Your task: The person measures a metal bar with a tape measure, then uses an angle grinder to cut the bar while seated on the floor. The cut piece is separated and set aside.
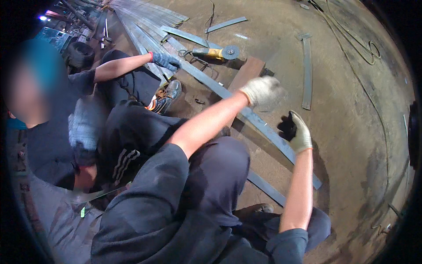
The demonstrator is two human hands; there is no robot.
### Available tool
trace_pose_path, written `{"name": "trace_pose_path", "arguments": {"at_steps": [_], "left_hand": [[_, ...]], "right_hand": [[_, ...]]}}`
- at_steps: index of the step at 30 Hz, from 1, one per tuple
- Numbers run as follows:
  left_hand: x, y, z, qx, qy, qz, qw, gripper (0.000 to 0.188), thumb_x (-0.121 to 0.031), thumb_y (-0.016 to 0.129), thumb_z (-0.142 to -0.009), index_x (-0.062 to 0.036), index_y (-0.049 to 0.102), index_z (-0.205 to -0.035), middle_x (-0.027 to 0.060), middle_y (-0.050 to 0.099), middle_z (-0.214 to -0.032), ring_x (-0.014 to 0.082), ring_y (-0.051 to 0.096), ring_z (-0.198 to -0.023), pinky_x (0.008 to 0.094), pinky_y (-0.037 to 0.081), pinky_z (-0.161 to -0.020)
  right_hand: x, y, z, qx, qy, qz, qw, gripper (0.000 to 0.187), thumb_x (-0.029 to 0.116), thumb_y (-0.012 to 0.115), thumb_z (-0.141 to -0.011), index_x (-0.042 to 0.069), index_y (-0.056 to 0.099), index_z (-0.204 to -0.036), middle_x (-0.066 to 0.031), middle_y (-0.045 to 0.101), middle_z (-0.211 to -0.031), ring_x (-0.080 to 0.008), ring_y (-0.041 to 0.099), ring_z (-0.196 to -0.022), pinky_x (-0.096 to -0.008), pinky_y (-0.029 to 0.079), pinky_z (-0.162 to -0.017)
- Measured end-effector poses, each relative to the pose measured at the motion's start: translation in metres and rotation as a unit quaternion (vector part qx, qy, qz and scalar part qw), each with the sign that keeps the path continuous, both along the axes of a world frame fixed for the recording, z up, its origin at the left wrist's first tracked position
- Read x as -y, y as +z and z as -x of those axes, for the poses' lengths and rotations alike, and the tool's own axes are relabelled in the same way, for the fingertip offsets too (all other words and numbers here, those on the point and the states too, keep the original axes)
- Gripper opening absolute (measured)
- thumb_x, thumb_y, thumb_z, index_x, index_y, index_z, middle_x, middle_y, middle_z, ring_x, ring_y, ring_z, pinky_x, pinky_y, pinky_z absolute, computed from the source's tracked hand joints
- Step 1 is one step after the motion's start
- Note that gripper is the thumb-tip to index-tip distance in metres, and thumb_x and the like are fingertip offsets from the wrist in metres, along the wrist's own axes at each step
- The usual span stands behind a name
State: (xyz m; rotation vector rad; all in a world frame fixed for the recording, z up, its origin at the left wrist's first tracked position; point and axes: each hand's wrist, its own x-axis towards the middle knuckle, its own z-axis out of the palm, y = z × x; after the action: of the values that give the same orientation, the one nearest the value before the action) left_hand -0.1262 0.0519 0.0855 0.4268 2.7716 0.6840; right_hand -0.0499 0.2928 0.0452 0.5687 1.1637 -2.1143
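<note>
A long flat metal bar [263, 127] runs slantwise in front of me, from the co-worker on the left to near my right forearm. It crosses a rust-brown beam or block [249, 72]. My left hand [265, 91], in a whitish work glove, hovers over the bar beside that block; motion smears its fingers. To the right, my right hand [300, 131] wears a glove with a dark palm side. Its fingers stand apart from the thumb, with nothing visible between them, just beyond the bar's edge. A yellow angle grinder [215, 53] lies past the bar.
At left a co-worker's blue-gloved hand [165, 60] rests by the bar's far end. A separate metal strip [307, 72] lies on the floor, another strip [266, 188] near my knee. Stacked metal lengths [140, 20] fill the back left. A cable [351, 66] trails at right.
</note>
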Motion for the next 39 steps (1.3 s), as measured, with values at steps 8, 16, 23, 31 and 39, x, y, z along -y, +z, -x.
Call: {"name": "trace_pose_path", "arguments": {"at_steps": [8,16,23,31,39], "left_hand": [[0.27,-0.047,0.037,0.044,0.311,0.117,0.942,0.044,-0.037,0.06,-0.085,-0.011,0.073,-0.118,0.0216,0.071,-0.119,0.0362,0.066,-0.117,0.0459,0.053,-0.1],[0.31,-0.075,0.066,0.016,0.255,0.318,0.913,0.063,-0.035,0.069,-0.084,-0.0072,0.058,-0.139,0.0184,0.054,-0.146,0.0361,0.057,-0.131,0.0478,0.049,-0.108],[0.298,-0.12,0.128,-0.008,0.102,0.275,0.956,0.071,-0.035,0.087,-0.069,-0.0104,0.062,-0.131,0.0192,0.066,-0.13,0.0357,0.061,-0.125,0.0459,0.05,-0.106],[0.274,-0.143,0.148,-0.002,-0.006,0.35,0.937,0.056,-0.021,0.076,-0.078,-0.0145,0.06,-0.131,0.0213,0.071,-0.117,0.039,0.066,-0.116,0.0475,0.051,-0.1],[0.264,-0.147,0.118,-0.016,0.257,0.211,0.943,0.053,-0.027,0.077,-0.076,-0.0136,0.059,-0.124,0.0226,0.071,-0.118,0.0421,0.066,-0.114,0.0505,0.05,-0.097]], "right_hand": [[-0.148,0.064,-0.004,-0.12,0.546,-0.473,0.681,0.032,0.018,0.068,-0.078,0.004,0.072,-0.107,-0.0109,0.07,-0.081,-0.0187,0.067,-0.066,-0.0372,0.054,-0.058],[-0.24,0.017,-0.264,0.122,0.131,-0.458,0.871,0.026,0.007,0.07,-0.077,0.001,0.068,-0.103,-0.0073,0.067,-0.093,-0.0169,0.064,-0.079,-0.0333,0.054,-0.071],[-0.21,0.04,-0.361,0.2,-0.018,-0.503,0.841,0.027,0.005,0.069,-0.08,0.001,0.067,-0.106,-0.0075,0.067,-0.098,-0.0169,0.063,-0.085,-0.0328,0.053,-0.076],[-0.15,0.045,-0.445,0.253,-0.128,-0.495,0.821,0.028,0.004,0.068,-0.082,0.001,0.066,-0.11,-0.0078,0.066,-0.103,-0.0169,0.063,-0.091,-0.0322,0.051,-0.081],[-0.139,0.028,-0.472,0.264,-0.151,-0.494,0.815,0.029,0.002,0.067,-0.085,0.001,0.065,-0.114,-0.0081,0.065,-0.108,-0.0169,0.062,-0.097,-0.0316,0.05,-0.087]]}}
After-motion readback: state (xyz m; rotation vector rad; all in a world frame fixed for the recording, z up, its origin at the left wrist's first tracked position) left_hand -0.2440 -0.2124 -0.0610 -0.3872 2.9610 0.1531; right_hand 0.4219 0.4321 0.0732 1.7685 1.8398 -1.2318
